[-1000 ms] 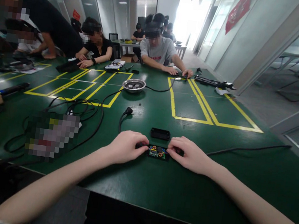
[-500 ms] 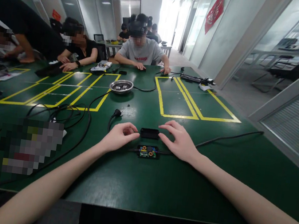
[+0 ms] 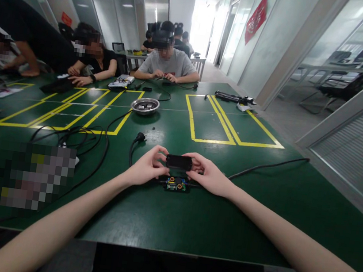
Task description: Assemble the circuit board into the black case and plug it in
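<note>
Between my two hands is a black plastic case cover (image 3: pixel 179 162), held by its two short ends. My left hand (image 3: pixel 149 165) pinches its left end, and my right hand (image 3: pixel 208 175) grips the right end. The cover is tilted up, just beyond the open lower case. In that lower case sits a circuit board (image 3: pixel 177 184) with copper-coloured coils and a dark round part. A black cable comes out of each side of the case, passing under my hands. The cable's plug (image 3: pixel 140 137) lies beyond my left hand.
A metal bowl (image 3: pixel 145 106) with small metal parts stands farther back. Coiled black cables (image 3: pixel 77 138) lie at the left beside a blurred-out object (image 3: pixel 37 177). Yellow tape (image 3: pixel 212 141) marks rectangles on the green table (image 3: pixel 123 222). A person (image 3: pixel 167 65) works opposite.
Both hands have closed on the ends of the black cover and tilted it up from the table. The person opposite has brought their hands together.
</note>
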`<state>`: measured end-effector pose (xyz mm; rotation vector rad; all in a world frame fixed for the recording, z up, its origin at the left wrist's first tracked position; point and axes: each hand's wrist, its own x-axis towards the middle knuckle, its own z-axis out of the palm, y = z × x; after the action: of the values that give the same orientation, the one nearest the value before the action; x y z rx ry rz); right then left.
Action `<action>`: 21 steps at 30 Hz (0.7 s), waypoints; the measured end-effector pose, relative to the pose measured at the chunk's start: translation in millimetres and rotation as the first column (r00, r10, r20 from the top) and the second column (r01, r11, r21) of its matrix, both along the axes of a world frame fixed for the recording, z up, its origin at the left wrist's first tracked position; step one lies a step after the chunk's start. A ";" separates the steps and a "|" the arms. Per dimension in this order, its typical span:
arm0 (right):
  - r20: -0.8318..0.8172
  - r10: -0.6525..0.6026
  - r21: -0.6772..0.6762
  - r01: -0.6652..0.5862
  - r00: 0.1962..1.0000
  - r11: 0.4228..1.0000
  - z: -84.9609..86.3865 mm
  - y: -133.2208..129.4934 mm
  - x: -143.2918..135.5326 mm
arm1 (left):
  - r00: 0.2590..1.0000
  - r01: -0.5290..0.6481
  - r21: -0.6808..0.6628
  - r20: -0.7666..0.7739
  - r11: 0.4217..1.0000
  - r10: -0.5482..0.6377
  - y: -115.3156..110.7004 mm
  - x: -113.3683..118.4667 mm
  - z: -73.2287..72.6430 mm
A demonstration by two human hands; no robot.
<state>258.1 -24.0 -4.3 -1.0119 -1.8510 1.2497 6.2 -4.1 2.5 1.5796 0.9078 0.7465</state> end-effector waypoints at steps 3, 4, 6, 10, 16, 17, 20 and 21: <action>-0.111 -0.005 -0.139 -0.010 0.994 0.990 1.6 1.0 0.7 | 0.999 0.011 -0.048 0.037 0.999 -0.009 -2.1 2.7 0.2; -0.125 -0.011 -0.168 -0.010 0.992 0.986 2.1 1.5 1.2 | 0.999 0.023 -0.050 0.038 0.998 -0.021 -2.6 3.3 0.9; -0.141 -0.026 -0.209 -0.004 0.990 0.978 3.1 2.1 1.8 | 0.999 0.039 -0.065 0.041 0.997 -0.036 -3.2 3.8 2.8; -0.196 -0.071 -0.290 0.011 0.978 0.957 4.7 -1.0 0.1 | 0.997 0.023 -0.160 0.082 0.987 -0.010 -2.0 2.4 5.9; -0.338 -0.143 -0.553 -0.073 0.930 0.830 6.8 -4.9 1.3 | 0.992 0.001 -0.300 0.124 0.954 0.038 4.6 -1.1 8.1; -0.351 -0.150 -0.563 -0.080 0.924 0.822 6.4 -4.4 2.4 | 0.990 0.003 -0.326 0.135 0.945 0.043 5.4 -2.1 9.0; -0.366 -0.147 -0.543 -0.083 0.919 0.835 4.6 -2.5 5.5 | 0.985 0.018 -0.384 0.164 0.923 0.049 5.9 -5.0 12.5; -0.365 -0.135 -0.523 -0.082 0.921 0.849 4.2 -2.2 6.2 | 0.986 0.023 -0.387 0.162 0.922 0.044 5.4 -5.8 13.5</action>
<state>264.3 -26.2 -0.1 -0.9629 -1.1973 1.8536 0.4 1.3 16.0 1.1451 0.8777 0.6495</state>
